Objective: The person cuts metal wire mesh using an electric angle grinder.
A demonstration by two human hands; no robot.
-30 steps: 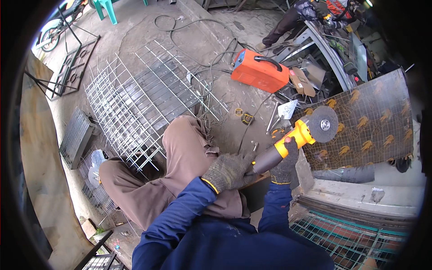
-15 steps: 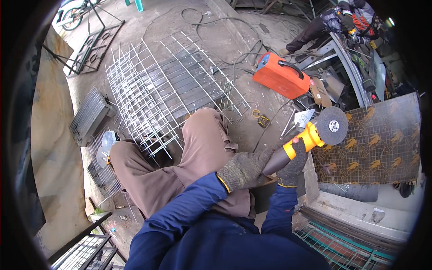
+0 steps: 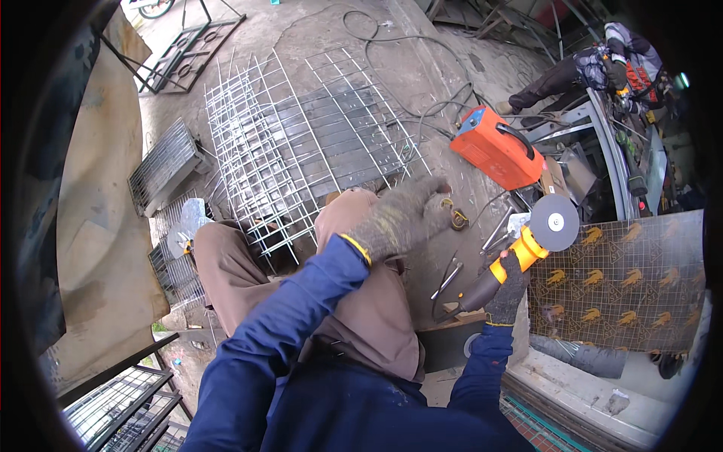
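My right hand [image 3: 509, 290], in a grey knit glove, is wrapped round the body of a yellow and black angle grinder [image 3: 526, 251]. Its grey cutting disc [image 3: 556, 224] faces up at the far end. My left hand [image 3: 403, 215], gloved the same way, reaches forward over my knee with its fingers stretched out and nothing in them. Just by its fingertips lies a small yellow and black object [image 3: 456, 217], partly hidden. Beyond the left hand, a welded wire grid [image 3: 260, 143] rests on dark metal slats [image 3: 343, 113].
An orange machine with a black handle [image 3: 497, 148] stands ahead on the right, with cables [image 3: 425, 49] behind it. A patterned board [image 3: 617, 282] leans at the right. Another person [image 3: 629, 64] works at the far right. A slatted metal piece [image 3: 167, 162] lies left.
My left hand has come off the grinder and moved forward and left, its fingers extending. The right hand keeps the grinder. The disc's centre print, distinct before, now looks smeared.
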